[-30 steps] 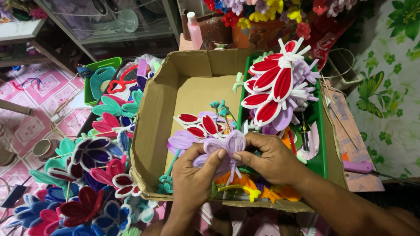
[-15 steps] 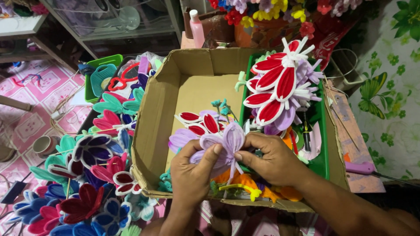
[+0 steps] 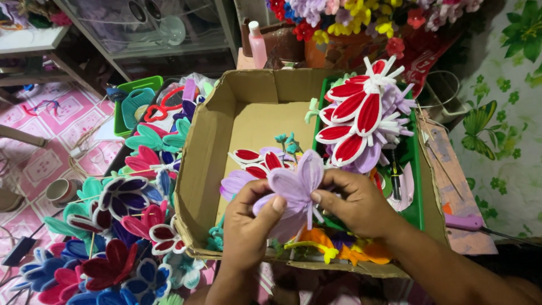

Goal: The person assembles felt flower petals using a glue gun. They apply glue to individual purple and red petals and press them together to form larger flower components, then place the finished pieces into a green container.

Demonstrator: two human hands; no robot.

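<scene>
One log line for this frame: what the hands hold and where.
left hand: pinches purple flower | right hand: grips same flower | place: over cardboard box | nearby: red-white flower

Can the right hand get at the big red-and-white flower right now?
Probably not: the right hand and left hand both pinch the lilac flower. The path up to the red-and-white flower looks free.

Looked like a home craft corner, probably someone's living room: handmade fuzzy-wire flowers (image 3: 121,226) piled beside an open brown cardboard box (image 3: 214,130), pink patterned tile floor (image 3: 39,121), green leaf-print wall covering (image 3: 508,113).
</scene>
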